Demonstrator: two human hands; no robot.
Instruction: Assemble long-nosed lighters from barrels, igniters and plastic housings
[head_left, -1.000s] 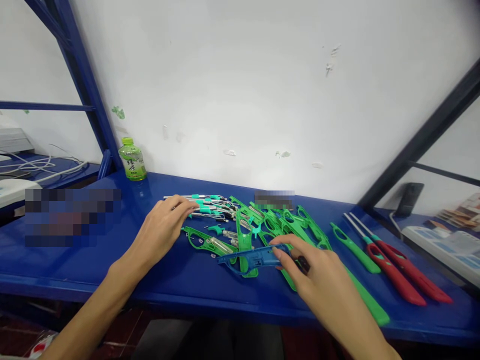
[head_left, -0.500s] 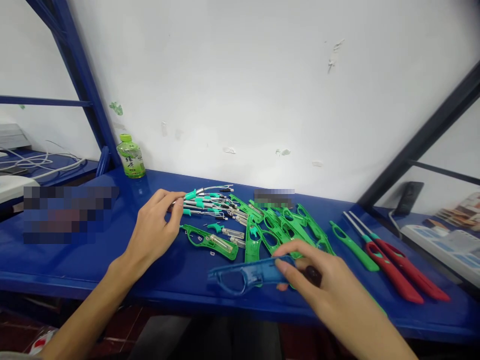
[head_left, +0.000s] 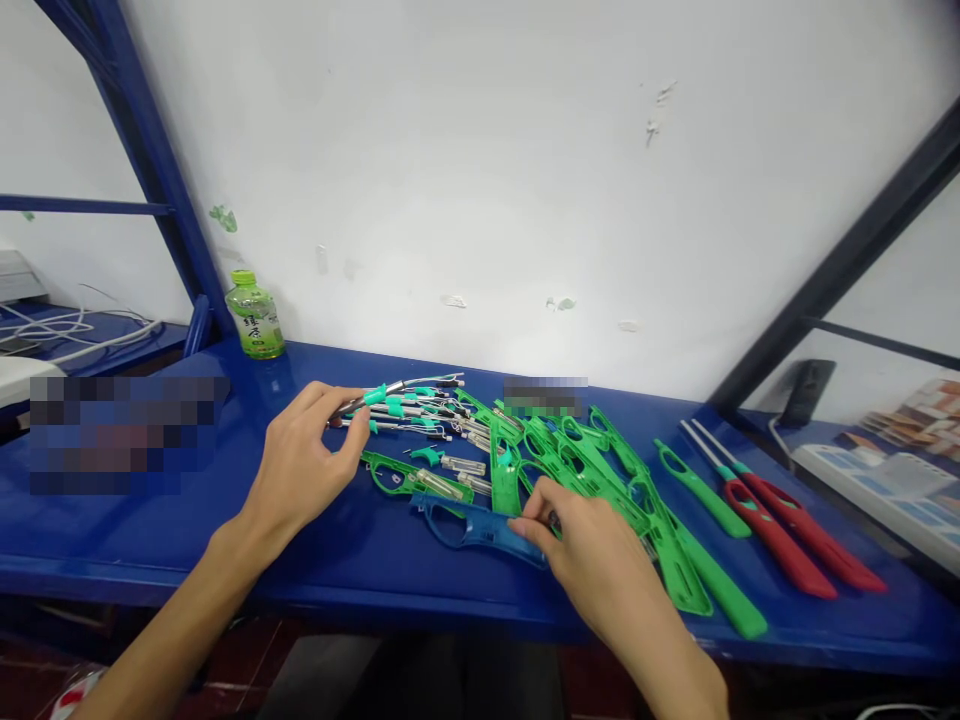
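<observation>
Holding a teal-sleeved rod [head_left: 374, 395] and blue casing [head_left: 480, 524] in separate hands [head_left: 307, 455] [head_left: 600, 550].

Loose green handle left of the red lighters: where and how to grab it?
Probably pinch the green handle mid-body, across its width, from above: it lies flat, long and narrow. Come in from the left, where bare blue table shows; a red lighter lies close right.

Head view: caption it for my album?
Left hand holding thin silver metal tube, right hand touching long blue plastic casing.

Blue casing [head_left: 486, 527] now at the opposite slant (left end farther back).
</observation>
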